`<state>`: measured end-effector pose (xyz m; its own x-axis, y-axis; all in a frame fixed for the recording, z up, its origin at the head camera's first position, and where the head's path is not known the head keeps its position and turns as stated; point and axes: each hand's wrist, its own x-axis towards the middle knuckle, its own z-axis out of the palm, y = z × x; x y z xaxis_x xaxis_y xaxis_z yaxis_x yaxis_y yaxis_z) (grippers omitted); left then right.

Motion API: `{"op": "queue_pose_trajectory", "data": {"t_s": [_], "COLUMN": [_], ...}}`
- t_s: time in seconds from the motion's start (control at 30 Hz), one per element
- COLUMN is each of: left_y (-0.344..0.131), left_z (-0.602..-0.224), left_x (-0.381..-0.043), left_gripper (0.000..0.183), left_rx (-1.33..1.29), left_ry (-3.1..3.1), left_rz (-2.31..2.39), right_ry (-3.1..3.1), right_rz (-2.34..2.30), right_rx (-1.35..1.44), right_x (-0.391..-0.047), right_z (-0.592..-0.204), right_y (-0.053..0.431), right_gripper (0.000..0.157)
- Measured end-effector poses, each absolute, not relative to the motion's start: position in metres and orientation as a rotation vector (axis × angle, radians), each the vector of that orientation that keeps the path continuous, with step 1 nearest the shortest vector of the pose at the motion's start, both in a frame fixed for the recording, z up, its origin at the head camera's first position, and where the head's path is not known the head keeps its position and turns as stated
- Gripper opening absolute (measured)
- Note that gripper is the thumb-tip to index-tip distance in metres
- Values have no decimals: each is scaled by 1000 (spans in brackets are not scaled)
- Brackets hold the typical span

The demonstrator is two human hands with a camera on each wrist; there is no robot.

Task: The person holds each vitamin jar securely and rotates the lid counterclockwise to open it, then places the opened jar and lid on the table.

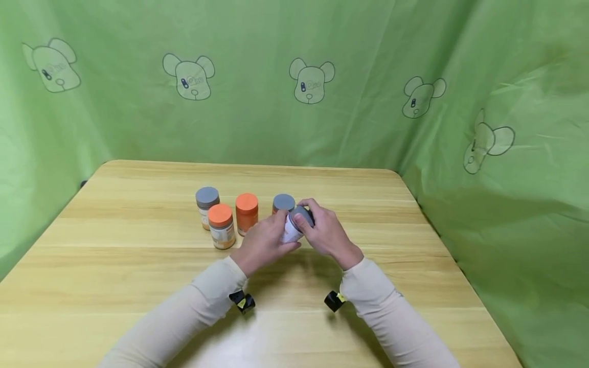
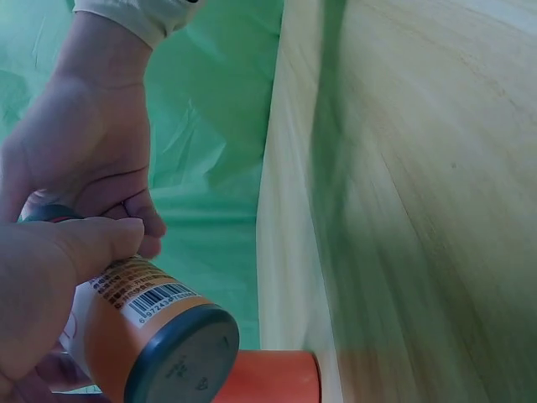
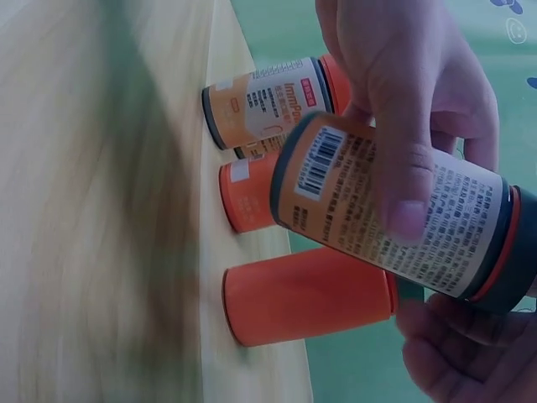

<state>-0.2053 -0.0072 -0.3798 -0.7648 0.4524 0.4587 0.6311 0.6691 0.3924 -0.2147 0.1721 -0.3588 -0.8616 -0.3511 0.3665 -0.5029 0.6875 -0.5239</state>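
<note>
A supplement jar (image 1: 291, 232) with a white-and-orange label and dark grey lid (image 3: 522, 252) is held tilted above the table between both hands. My left hand (image 1: 264, 241) grips its body, the thumb lying across the printed label. On the other end, my right hand (image 1: 327, 234) grips the lid, with thumb and fingers around its edge. The jar's dark base (image 2: 185, 361) faces the left wrist camera. Just behind the hands stands an orange jar with a grey lid (image 1: 283, 201), partly hidden by them.
Left of the hands stand an orange jar with an orange lid (image 1: 247, 217), a white-labelled jar with an orange lid (image 1: 223, 232) and a grey-lidded jar (image 1: 204, 208). They share a wooden table (image 1: 115, 276), with a green curtain (image 1: 257, 128) around its back and sides.
</note>
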Motion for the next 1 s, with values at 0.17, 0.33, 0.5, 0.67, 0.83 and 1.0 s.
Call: {"op": "queue_pose_trajectory", "data": {"t_s": [0.17, 0.33, 0.5, 0.67, 0.83, 1.0], "left_y": [-6, -6, -5, -7, -8, -10], "left_z": [-380, -379, -377, -376, -376, -376], "left_x": [-204, -203, -203, -205, -206, -207], "left_gripper": [57, 56, 56, 56, 57, 57], "left_rx": [-868, -873, -907, -920, -931, -934], "left_ry": [-2554, -2569, -2570, -2582, -2596, -2614], "left_rz": [-743, -720, -708, -719, -741, -733], "right_ry": [-2674, -2682, -2686, -2681, -2685, -2692], "right_rz": [860, 837, 885, 906, 923, 951], "right_rx": [672, 650, 629, 633, 647, 661], "right_x": [-214, -215, -215, -217, -218, -218], "right_z": [-358, -358, -358, -358, -359, -360], "right_y": [174, 175, 176, 176, 176, 176], "right_gripper": [45, 37, 37, 35, 34, 33]}}
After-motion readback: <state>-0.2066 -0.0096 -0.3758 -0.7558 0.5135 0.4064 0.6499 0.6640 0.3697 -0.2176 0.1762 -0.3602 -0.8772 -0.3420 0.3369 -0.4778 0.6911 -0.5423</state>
